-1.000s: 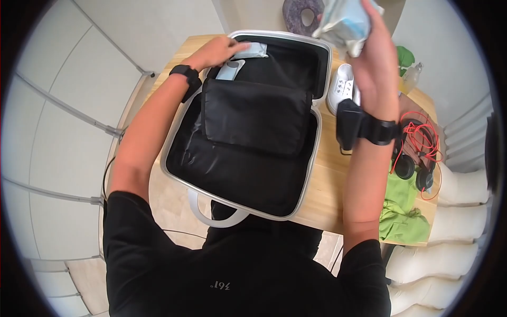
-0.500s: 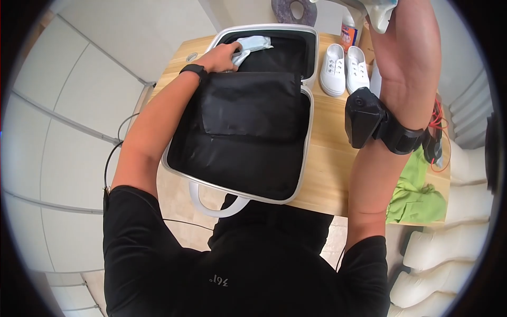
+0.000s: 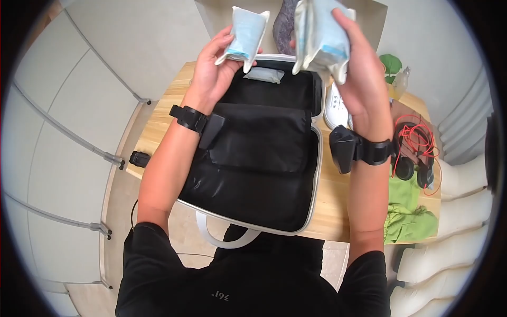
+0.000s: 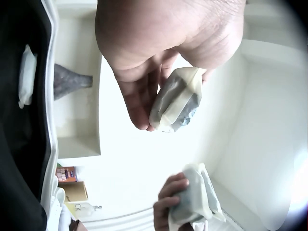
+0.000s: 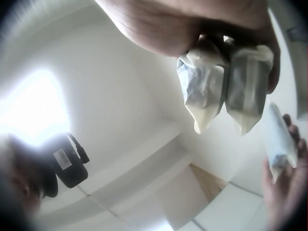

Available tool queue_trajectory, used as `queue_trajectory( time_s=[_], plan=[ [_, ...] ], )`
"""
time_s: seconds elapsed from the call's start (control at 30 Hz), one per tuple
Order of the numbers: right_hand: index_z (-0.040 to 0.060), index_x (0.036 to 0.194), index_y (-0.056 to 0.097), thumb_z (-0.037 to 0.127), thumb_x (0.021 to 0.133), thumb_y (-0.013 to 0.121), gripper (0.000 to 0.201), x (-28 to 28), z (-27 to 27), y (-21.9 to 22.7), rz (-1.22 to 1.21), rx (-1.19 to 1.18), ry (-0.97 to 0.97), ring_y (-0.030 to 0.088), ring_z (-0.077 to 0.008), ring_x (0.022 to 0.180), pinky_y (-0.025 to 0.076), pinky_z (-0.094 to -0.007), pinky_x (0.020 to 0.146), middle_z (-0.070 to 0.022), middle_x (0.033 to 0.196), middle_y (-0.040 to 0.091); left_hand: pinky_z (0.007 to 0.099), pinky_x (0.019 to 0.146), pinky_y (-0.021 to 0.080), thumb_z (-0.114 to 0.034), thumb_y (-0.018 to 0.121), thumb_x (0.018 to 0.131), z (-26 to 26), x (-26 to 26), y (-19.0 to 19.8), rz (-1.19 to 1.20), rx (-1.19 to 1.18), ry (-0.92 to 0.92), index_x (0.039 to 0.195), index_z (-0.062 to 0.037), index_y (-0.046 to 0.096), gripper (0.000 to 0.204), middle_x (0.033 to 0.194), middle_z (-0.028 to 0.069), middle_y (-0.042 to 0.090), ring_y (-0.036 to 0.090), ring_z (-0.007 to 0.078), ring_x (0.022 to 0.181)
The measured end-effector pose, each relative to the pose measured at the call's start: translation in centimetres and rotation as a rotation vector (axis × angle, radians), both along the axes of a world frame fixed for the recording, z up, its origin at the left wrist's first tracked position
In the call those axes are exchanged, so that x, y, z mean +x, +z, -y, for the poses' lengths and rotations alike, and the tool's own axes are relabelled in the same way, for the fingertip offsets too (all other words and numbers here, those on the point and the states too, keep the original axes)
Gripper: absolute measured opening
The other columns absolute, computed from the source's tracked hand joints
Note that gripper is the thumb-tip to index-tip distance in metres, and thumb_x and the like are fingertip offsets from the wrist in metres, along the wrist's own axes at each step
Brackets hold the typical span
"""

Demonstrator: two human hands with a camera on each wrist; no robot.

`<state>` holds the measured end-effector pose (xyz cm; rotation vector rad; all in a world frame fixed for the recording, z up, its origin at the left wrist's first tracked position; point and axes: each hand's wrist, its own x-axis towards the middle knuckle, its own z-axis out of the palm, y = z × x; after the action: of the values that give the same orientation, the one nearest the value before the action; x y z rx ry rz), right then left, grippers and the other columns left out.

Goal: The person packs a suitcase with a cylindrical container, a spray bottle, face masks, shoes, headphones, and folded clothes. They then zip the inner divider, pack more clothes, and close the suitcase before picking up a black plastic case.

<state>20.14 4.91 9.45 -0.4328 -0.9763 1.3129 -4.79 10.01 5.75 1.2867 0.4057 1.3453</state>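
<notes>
My left hand (image 3: 211,76) grips a small pale-blue pack of wipes (image 3: 247,33), raised over the far end of the open suitcase (image 3: 248,193). To its right my right hand (image 3: 363,74) holds two similar packs of wipes (image 5: 202,91) side by side, between thumb and fingers. Both hands are up in the air, with their packs apart from each other. Another wipes pack (image 3: 264,75) lies in the black-lined far half of the suitcase. A black fabric flap (image 3: 259,137) stretches across the suitcase's middle.
White canvas shoes (image 3: 336,108) stand right of the suitcase on the wooden table (image 3: 330,211). Headphones (image 3: 405,165) with a red cable and green cloth (image 3: 406,211) lie at the right. Behind are a bottle (image 3: 402,82) and a grey neck pillow (image 3: 284,31).
My left hand has lifted a pack of wipes up out of the suitcase's far half. The right hand, still holding its packs, has come back leftward into fuller view.
</notes>
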Motion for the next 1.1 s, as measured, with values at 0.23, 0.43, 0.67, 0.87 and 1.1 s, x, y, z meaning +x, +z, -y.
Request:
queue_trajectory(
  time_s=[0.23,0.43,0.67,0.87,1.1],
  plan=[
    [0.0011,0.136,0.06,0.036,0.102,0.062,0.049,-2.7,0.0,-1.9,0.189,-0.016,-0.038,0.058,-0.0158,0.119,0.042,-0.0308,0.104,-0.0079,0.126,0.066,0.0379,0.093,0.056,-0.02,0.061,0.1,1.2,2.8,0.7,-0.148,0.035,0.062,0.138,0.002,0.053,0.045,0.125,0.0153,0.066,0.068,0.0218,0.107],
    [0.0015,0.135,0.061,0.036,0.102,0.061,0.048,-2.5,-0.7,-2.5,0.244,-0.013,-0.033,0.06,-0.0166,0.116,0.043,-0.0311,0.102,-0.0077,0.126,0.066,0.0308,0.09,0.057,-0.011,0.069,0.093,0.0,1.9,1.4,-0.347,0.136,0.105,0.129,0.0023,0.057,0.04,0.113,0.0122,0.071,0.07,0.0166,0.1],
    [-0.0057,0.132,0.059,0.036,0.104,0.056,0.051,0.0,-3.4,-2.8,0.218,0.027,-0.109,0.074,-0.0279,0.099,0.057,-0.0383,0.094,-0.017,0.117,0.072,0.0365,0.087,0.056,-0.015,0.071,0.086,-5.4,-2.4,0.3,-0.918,0.528,0.523,0.122,0.0006,0.056,0.042,0.113,0.0197,0.073,0.072,0.0268,0.096],
    [-0.0029,0.127,0.062,0.03,0.101,0.052,0.043,0.1,-2.4,-2.5,0.19,-0.034,-0.167,0.056,-0.0176,0.115,0.042,-0.0318,0.1,-0.0098,0.121,0.062,0.0375,0.085,0.053,-0.016,0.074,0.077,-6.1,-4.0,-3.8,-1.274,0.615,0.484,0.115,-0.0023,0.065,0.041,0.097,0.0166,0.073,0.069,0.0286,0.089],
    [0.0025,0.127,0.061,0.029,0.097,0.056,0.041,-0.2,-2.8,-3.7,0.447,-0.02,-0.208,0.053,-0.0163,0.109,0.041,-0.0297,0.098,-0.0092,0.116,0.06,0.0388,0.072,0.051,-0.012,0.076,0.072,-5.4,-6.4,-6.8,-1.678,0.478,0.049,0.101,0.0007,0.071,0.031,0.081,0.0149,0.07,0.066,0.0286,0.075]
  ],
)
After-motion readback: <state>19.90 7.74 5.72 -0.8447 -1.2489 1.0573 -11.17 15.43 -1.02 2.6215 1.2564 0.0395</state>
